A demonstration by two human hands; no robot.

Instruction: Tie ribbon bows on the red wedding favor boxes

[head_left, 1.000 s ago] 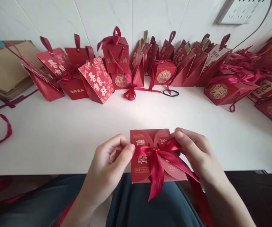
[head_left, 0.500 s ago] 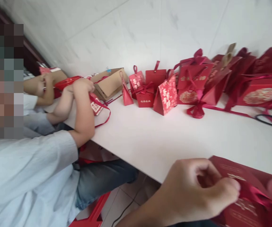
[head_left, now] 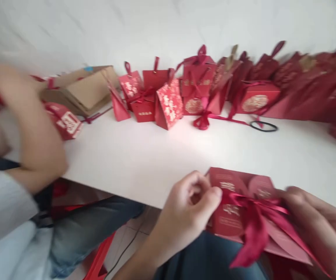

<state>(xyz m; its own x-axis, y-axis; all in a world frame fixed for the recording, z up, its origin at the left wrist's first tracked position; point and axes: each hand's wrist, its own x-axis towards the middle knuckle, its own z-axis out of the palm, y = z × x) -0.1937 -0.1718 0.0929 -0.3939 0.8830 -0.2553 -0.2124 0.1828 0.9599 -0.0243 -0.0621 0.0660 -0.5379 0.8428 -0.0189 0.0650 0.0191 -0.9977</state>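
Observation:
A red gift box with gold lettering lies at the table's front edge, above my lap. A dark pink ribbon is tied in a bow across its top, with the tails hanging over the front. My left hand is closed at the box's left edge, with thumb and forefinger pinched there. On the other end, my right hand grips the right side, its fingers slightly blurred. The underside of the box is hidden.
Several red gift boxes with ribbon loops line the wall. A black loop lies before them. Left are a cardboard box, a red box with a white label, and another person's blurred arm. A red stool stands below.
My view has swung to the right, so the rows of boxes shift left. My right hand and the whole bow have come into view; my left hand stays at the box.

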